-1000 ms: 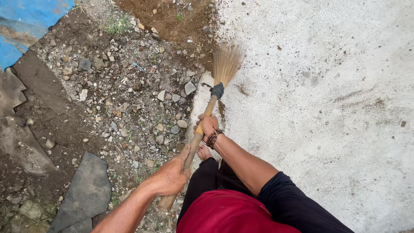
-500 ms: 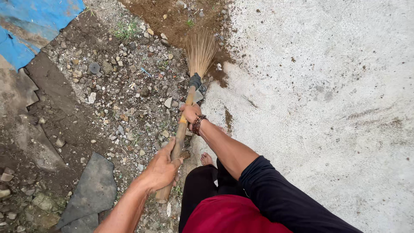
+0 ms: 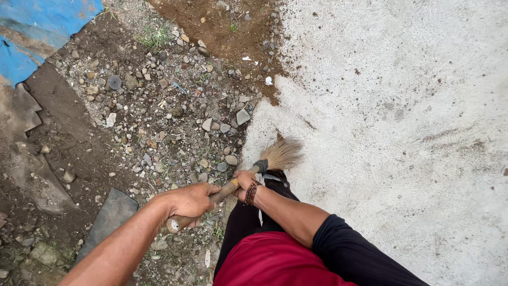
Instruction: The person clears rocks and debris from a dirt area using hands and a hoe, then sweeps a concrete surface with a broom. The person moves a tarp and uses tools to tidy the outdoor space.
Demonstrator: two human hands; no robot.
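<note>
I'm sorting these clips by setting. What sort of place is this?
Likely an outdoor yard or building plot: a pale concrete slab meets bare ground strewn with stones, a blue tarp lies at the corner, and both hands grip a broom.

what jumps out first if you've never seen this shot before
Two bare hands grip a short broom low in the middle: the left hand near the handle's end, the right hand closer to the bristles, which rest on the edge of the pale concrete at right. To the left lies stony dirt, with a blue tarp in the top left corner.
</note>
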